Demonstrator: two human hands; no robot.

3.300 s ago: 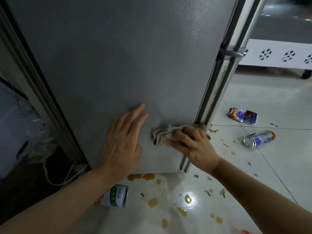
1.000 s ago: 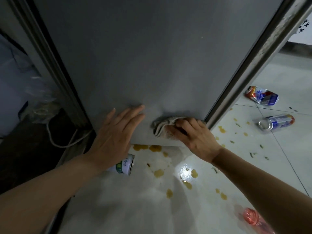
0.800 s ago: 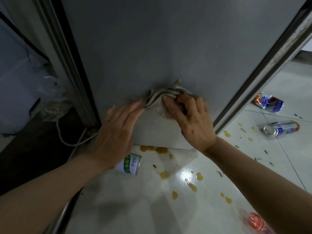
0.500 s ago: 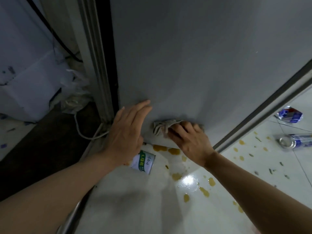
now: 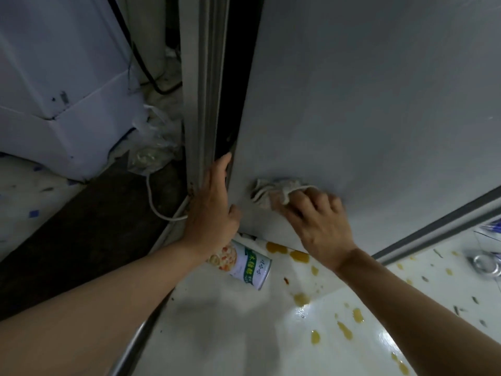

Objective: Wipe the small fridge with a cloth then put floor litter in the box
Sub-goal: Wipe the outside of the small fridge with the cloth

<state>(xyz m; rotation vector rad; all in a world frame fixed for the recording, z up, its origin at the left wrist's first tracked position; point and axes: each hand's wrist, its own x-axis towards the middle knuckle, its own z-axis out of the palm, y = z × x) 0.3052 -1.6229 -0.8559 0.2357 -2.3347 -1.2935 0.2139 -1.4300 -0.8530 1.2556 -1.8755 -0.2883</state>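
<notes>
From the head camera, the grey side panel of the small fridge (image 5: 366, 104) fills the upper right of the picture. The right hand (image 5: 322, 226) presses a crumpled pale cloth (image 5: 268, 189) flat against the lower part of that panel; its fingers (image 5: 303, 202) are spread and laid over the cloth, a loose strip of fabric looped across them, pinning it to the metal rather than clenching it. The left hand (image 5: 211, 210) lies just left of the cloth, at the fridge's rear corner, palm against the edge, fingers straight and together, holding nothing, the fingertips reaching up into the dark gap beside a grey vertical frame (image 5: 202, 85).

Below both hands, a white can with a green label (image 5: 244, 263) lies on its side on the white tiled floor (image 5: 222, 335), partly hidden under the left wrist. Yellow-orange spills (image 5: 299, 257) dot the floor from the fridge's lower edge out to the right. At the far right edge, a crushed silver can (image 5: 485, 263) is only partly in view. A white cord (image 5: 157, 204) curls on the dark floor at left, near a white box-like casing (image 5: 62, 104).
</notes>
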